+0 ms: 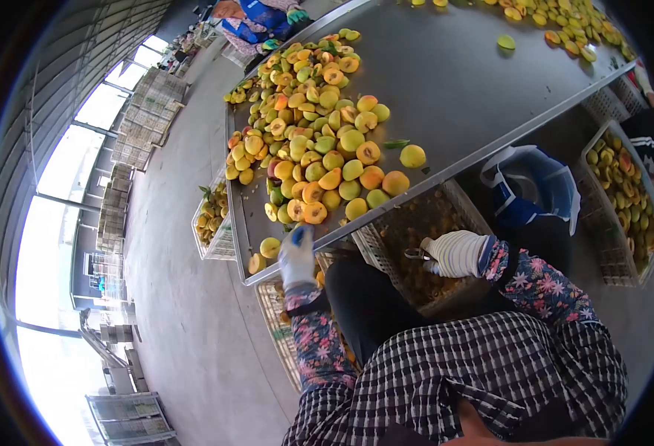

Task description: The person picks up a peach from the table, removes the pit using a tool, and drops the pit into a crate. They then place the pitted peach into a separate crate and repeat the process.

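Observation:
My left hand (297, 256), in a white glove with blue at the fingertips, reaches over the near corner of the metal table (453, 89). Its fingers stretch toward the heap of peaches (316, 171), and I see nothing held in them. Many of the fruits are halved, some showing a hollow or a stone. Closed in a striped white glove, my right hand (457, 253) grips a small metal tool with a looped end (416, 254). That hand is above a crate (461, 204) of brownish pieces, possibly stones, between my knees. Two peaches (263, 254) lie beside my left hand.
Crates of fruit stand at the right (624, 193) and beyond the table's left edge (214, 223). A blue bucket (539, 182) sits below the raised table rim. Another person with gloved hands (297, 15) works at the far end. Stacked crates (148, 111) line the left.

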Demonstrator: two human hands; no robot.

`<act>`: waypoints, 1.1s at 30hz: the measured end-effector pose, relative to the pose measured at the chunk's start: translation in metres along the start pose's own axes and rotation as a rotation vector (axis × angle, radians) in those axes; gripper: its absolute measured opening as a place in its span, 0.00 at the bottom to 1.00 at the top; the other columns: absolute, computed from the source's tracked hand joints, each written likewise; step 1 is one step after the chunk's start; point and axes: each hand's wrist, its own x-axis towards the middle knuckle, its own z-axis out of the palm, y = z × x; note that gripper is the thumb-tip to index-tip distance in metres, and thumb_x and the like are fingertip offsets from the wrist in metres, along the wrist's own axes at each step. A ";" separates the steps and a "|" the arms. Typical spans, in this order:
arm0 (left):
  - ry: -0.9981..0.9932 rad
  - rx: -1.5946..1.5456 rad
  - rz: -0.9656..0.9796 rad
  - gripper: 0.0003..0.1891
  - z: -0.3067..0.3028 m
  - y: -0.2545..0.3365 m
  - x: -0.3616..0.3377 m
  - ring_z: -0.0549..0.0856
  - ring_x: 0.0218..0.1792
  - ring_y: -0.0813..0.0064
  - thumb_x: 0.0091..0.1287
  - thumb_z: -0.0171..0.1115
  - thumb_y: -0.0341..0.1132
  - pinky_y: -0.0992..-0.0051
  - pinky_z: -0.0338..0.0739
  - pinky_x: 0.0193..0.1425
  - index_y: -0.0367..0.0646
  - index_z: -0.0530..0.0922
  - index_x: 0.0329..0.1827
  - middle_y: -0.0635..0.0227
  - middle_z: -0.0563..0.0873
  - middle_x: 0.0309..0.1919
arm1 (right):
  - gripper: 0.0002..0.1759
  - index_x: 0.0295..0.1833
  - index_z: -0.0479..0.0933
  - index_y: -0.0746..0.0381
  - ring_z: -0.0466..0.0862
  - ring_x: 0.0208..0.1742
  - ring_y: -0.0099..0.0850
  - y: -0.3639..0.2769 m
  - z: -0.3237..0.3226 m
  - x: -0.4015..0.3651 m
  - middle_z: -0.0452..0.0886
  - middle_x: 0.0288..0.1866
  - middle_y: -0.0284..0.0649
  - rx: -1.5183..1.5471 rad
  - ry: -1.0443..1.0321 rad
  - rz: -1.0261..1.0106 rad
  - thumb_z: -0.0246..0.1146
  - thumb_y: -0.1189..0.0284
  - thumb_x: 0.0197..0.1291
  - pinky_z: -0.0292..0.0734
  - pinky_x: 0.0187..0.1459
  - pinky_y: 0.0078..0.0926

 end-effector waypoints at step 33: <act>-0.559 -1.958 -0.430 0.22 0.098 0.115 -0.042 0.82 0.53 0.58 0.76 0.52 0.50 0.56 0.78 0.62 0.37 0.77 0.54 0.58 0.83 0.50 | 0.20 0.51 0.70 0.70 0.83 0.36 0.54 -0.004 0.010 0.019 0.82 0.34 0.55 0.261 0.730 -0.192 0.60 0.64 0.64 0.77 0.38 0.46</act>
